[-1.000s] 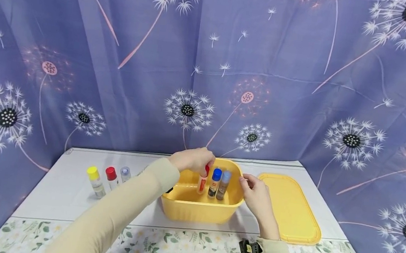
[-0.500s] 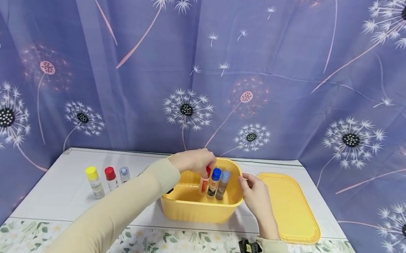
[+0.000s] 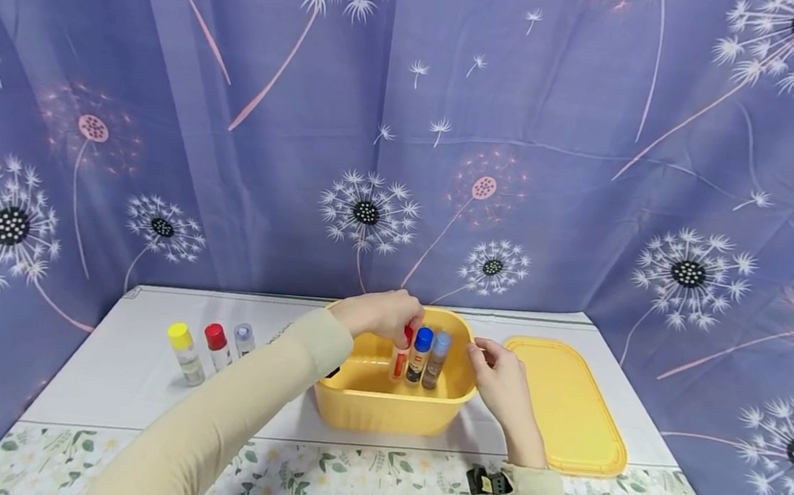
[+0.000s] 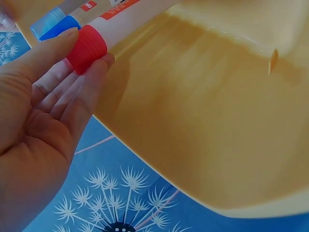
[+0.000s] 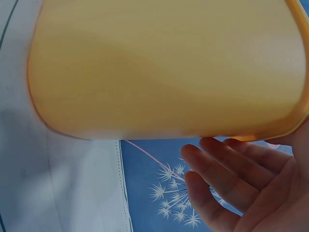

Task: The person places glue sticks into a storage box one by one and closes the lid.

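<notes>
Inside the yellow plastic box (image 3: 385, 416), my left hand (image 3: 382, 315) pinches the red cap of a clear, slim red-capped bottle (image 3: 398, 364) between thumb and fingers. This bottle stands nearly upright beside a dark-blue-capped bottle (image 3: 418, 358) and a light-blue-capped bottle (image 3: 435, 364). The left wrist view has the red cap (image 4: 89, 48) close up, with the thumb on one side and fingertips on the other. My right hand (image 3: 503, 378) grips the box's right rim, and in the right wrist view its fingers (image 5: 222, 174) lie along the box wall (image 5: 159, 72).
Left of the box stand a yellow-capped bottle (image 3: 187, 354), another red-capped bottle (image 3: 217, 345) and a pale-capped bottle (image 3: 243, 339), partly behind the left sleeve. A yellow lid (image 3: 570, 406) lies right of the box. A patterned curtain (image 3: 412, 118) hangs behind the table.
The red-capped bottle in my left hand has shifted slightly right, closer to the dark-blue-capped bottle. My right hand stays at the rim.
</notes>
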`<state>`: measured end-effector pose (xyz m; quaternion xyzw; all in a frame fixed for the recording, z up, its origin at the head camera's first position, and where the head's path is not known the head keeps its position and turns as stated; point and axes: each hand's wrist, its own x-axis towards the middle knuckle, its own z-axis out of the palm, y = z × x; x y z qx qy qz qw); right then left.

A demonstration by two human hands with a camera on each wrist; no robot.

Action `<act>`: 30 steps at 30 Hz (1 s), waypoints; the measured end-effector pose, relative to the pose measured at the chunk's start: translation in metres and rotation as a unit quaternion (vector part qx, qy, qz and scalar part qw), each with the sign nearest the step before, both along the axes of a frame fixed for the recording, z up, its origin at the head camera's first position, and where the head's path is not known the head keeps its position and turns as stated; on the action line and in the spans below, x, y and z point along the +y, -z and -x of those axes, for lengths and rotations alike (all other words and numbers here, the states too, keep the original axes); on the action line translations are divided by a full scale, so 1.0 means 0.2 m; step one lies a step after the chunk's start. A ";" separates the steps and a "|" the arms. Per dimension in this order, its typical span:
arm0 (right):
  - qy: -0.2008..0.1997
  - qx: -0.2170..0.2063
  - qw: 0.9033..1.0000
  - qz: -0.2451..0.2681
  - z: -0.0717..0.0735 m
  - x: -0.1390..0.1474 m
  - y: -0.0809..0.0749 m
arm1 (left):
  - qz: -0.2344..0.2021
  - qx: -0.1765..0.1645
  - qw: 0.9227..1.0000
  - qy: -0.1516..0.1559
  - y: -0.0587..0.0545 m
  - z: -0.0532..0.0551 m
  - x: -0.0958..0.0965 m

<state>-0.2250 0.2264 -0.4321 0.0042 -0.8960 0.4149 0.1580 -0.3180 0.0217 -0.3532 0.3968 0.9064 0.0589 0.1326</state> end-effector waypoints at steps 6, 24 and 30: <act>-0.001 0.001 1.000 -0.003 0.00 0.00 -0.01 | -0.002 -0.003 1.000 -0.005 -0.01 0.00 0.00; -0.003 -0.006 1.000 -0.006 0.00 -0.01 -0.01 | 0.001 -0.026 0.999 -0.024 -0.10 -0.07 -0.09; 0.002 -0.003 1.000 -0.002 0.00 -0.01 0.00 | -0.004 -0.023 0.999 -0.033 -0.22 -0.12 -0.18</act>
